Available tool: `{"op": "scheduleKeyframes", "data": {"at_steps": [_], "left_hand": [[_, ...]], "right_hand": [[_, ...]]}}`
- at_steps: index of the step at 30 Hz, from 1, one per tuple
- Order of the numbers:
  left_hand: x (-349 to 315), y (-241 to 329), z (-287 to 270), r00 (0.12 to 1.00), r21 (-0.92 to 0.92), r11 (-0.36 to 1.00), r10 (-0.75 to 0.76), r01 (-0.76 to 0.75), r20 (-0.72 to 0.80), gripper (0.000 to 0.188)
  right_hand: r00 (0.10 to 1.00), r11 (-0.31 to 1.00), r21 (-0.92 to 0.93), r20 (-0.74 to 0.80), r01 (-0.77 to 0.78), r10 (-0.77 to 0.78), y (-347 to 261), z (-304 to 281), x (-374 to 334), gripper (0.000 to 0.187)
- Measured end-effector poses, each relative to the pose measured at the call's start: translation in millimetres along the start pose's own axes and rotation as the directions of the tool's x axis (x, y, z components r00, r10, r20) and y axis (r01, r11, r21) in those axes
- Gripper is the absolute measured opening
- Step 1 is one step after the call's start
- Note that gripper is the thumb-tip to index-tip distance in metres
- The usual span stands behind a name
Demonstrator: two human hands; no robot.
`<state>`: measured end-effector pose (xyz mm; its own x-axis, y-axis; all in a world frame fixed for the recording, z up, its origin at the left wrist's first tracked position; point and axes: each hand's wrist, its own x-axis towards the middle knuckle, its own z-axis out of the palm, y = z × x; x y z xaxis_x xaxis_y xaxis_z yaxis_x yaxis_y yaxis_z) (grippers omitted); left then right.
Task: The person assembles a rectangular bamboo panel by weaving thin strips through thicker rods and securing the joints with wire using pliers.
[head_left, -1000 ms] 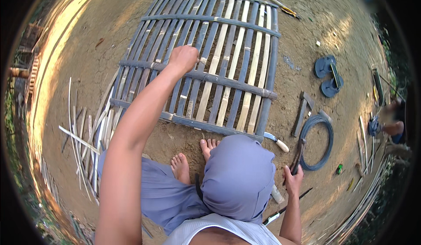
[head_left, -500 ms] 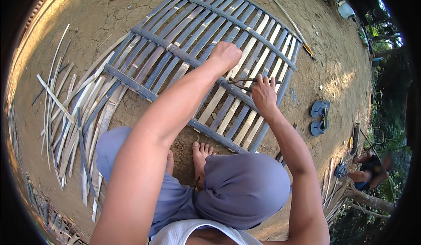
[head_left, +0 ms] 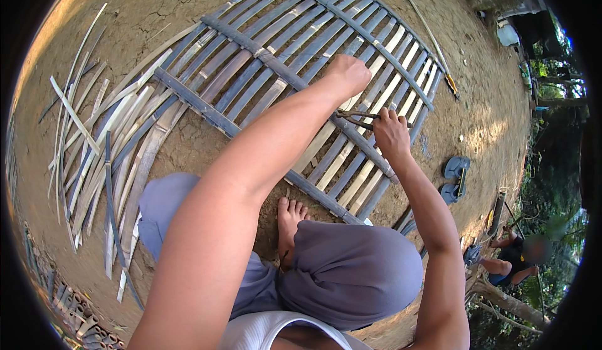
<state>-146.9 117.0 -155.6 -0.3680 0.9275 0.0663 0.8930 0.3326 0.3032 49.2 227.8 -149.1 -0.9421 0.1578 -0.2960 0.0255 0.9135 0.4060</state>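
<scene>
A bamboo slat panel [head_left: 276, 90] lies on the ground ahead of me, its dark and pale slats crossed by bamboo rails. Above its middle rail, my left hand [head_left: 348, 74] is closed in a fist, and what it may hold is hidden. My right hand [head_left: 391, 133] grips the handles of a pair of pincers [head_left: 357, 119]. Their jaws sit at the middle rail, just below my left fist. Whether the jaws hold anything is too small to make out.
Loose bamboo strips [head_left: 113, 156] lie heaped at the left. Grey sandals [head_left: 456, 167] rest right of the panel, and a long pole [head_left: 414, 11] lies beyond it. A person [head_left: 517, 256] sits at the far right near a log [head_left: 511, 303]. Cut bamboo pieces [head_left: 75, 312] fill the lower left.
The view has shifted, so the panel appears a little further right. My left fist and my right hand with the pincers stay by the same rail.
</scene>
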Motion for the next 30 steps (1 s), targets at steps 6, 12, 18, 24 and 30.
{"op": "scheduleKeyframes", "data": {"at_steps": [6, 12, 18, 24, 30], "left_hand": [[2, 4, -3, 0.998, 0.017, 0.999, -0.029, 0.028, 0.059, 0.02], [3, 6, -3, 0.998, 0.04, 0.999, -0.039, 0.037, 0.055, 0.022], [4, 7, -1, 0.998, 0.056, 0.998, -0.036, 0.033, 0.049, 0.023], [7, 9, 0, 0.998, 0.065, 0.997, -0.032, 0.028, 0.055, 0.022], [6, 6, -1, 0.998, 0.038, 0.998, -0.054, 0.053, 0.04, 0.021]], "right_hand": [[0.991, 0.999, 0.02, -0.131, 0.032, -0.029, 5, 14, -5, 0.015], [0.996, 0.998, 0.057, -0.08, 0.034, -0.029, 19, 22, -7, 0.011], [0.986, 0.995, 0.004, -0.134, 0.104, -0.102, 27, 25, -7, 0.011], [0.968, 0.992, -0.05, -0.219, 0.115, -0.123, 22, 34, -5, 0.014], [0.982, 0.994, -0.029, -0.155, 0.104, -0.108, 18, 29, 0, 0.013]]}}
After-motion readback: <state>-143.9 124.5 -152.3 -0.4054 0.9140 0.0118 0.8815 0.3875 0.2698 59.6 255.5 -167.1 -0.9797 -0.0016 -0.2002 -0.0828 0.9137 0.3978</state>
